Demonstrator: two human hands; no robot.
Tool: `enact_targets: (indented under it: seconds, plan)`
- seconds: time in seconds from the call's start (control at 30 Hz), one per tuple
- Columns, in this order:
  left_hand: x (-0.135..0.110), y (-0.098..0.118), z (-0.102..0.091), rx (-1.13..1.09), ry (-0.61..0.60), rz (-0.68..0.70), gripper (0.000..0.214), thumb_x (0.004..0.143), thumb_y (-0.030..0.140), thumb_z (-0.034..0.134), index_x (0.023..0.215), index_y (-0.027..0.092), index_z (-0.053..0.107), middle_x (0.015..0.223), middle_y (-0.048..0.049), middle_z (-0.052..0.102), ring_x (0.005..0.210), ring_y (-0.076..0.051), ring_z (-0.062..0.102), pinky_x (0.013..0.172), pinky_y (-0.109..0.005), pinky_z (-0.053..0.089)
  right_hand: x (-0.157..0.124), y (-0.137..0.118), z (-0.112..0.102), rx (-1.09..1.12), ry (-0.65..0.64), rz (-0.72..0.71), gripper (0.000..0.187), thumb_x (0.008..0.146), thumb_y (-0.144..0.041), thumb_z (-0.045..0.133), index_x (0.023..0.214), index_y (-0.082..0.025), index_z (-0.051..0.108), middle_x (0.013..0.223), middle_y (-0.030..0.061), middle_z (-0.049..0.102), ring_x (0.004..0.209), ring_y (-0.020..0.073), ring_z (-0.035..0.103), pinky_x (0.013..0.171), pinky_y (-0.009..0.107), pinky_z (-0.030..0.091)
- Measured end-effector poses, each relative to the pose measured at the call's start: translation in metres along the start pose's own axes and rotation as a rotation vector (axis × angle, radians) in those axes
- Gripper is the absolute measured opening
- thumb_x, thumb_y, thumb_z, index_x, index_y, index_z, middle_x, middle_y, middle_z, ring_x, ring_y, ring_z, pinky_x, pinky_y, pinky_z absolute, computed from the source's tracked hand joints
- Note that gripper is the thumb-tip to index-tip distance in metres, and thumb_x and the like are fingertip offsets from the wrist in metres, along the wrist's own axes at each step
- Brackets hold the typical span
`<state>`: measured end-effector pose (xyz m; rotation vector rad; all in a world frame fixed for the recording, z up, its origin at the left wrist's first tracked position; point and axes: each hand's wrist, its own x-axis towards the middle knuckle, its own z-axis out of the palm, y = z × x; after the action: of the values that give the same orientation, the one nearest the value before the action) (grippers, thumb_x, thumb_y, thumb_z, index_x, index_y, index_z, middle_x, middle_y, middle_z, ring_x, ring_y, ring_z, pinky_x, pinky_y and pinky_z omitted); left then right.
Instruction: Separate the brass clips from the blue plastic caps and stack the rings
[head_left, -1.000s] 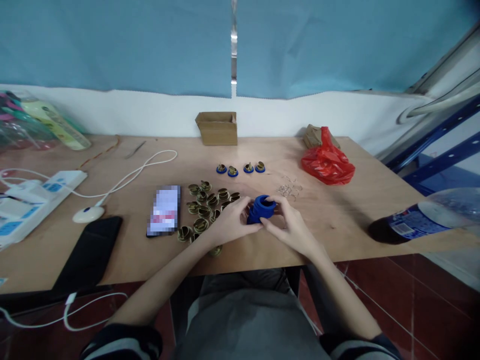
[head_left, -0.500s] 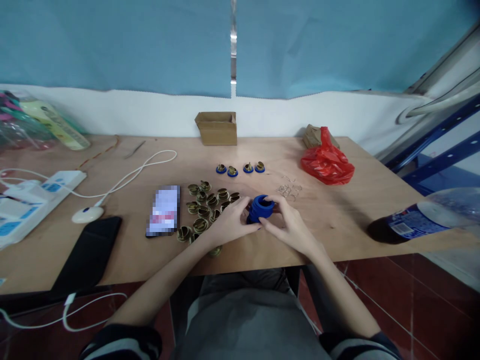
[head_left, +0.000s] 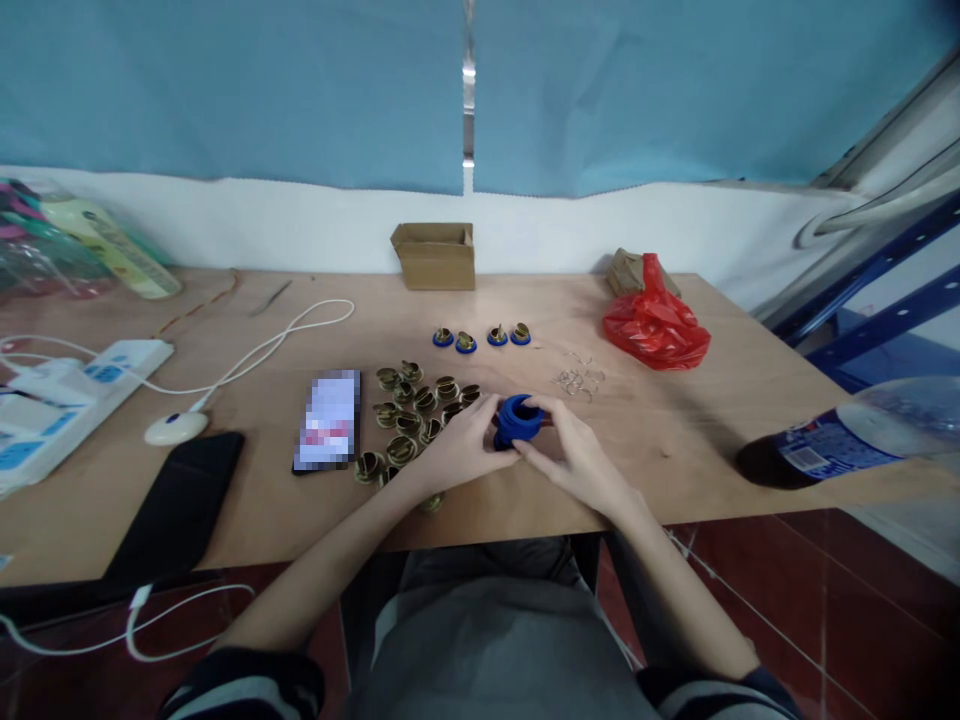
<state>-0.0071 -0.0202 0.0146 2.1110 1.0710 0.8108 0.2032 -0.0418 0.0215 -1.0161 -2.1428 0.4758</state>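
Note:
Both my hands meet at the table's middle around a stack of blue plastic rings (head_left: 517,420). My left hand (head_left: 459,448) curls its fingers against the stack's left side. My right hand (head_left: 570,452) grips it from the right and below. Just left of my hands lies a pile of several brass-coloured metal pieces (head_left: 409,415). Farther back stand several brass pieces seated on blue rings (head_left: 481,337). A small heap of thin wire clips (head_left: 577,378) lies to the right of the stack.
A small open cardboard box (head_left: 435,255) stands at the back edge. A red plastic bag (head_left: 654,325) lies back right, a phone (head_left: 328,418) and a black case (head_left: 180,505) left. A power strip (head_left: 67,400) with white cables is far left; a bottle (head_left: 847,435) lies right.
My hands have lowered the blue stack slightly and drawn closer round it; nothing else on the table has moved.

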Motion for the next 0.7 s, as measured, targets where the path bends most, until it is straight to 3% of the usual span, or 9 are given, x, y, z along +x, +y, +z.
enact_targets:
  seconds: [0.23,0.47,0.7]
  plan:
    - [0.0,-0.001,0.001,0.023,0.01,0.006,0.038,0.08,0.026,0.073,0.112,0.021,0.054,0.114,-0.0087,0.061,0.104,-0.028,0.063,0.091,-0.044,0.053,-0.003,0.003,0.01,-0.039,0.052,0.017,0.043,0.098,-0.035,0.062,0.137,-0.025,0.046,0.131,0.013,0.064,0.119,0.0297,0.067,0.099,0.05,0.059]
    - [-0.001,0.001,0.0,0.027,-0.008,-0.027,0.034,0.079,0.024,0.074,0.105,0.021,0.052,0.106,-0.0067,0.062,0.096,-0.026,0.063,0.086,-0.043,0.053,-0.002,-0.002,0.01,-0.024,0.062,0.043,0.042,0.097,-0.036,0.063,0.134,-0.025,0.047,0.128,0.0122,0.066,0.116,0.03,0.068,0.098,0.05,0.059]
    - [0.0,-0.002,0.002,-0.039,-0.014,-0.031,0.043,0.079,0.022,0.074,0.116,0.02,0.052,0.115,-0.0097,0.064,0.106,-0.029,0.065,0.092,-0.047,0.052,-0.003,-0.003,0.021,-0.014,0.091,0.091,0.044,0.095,-0.035,0.065,0.133,-0.025,0.045,0.13,0.0134,0.063,0.116,0.0314,0.068,0.098,0.052,0.059]
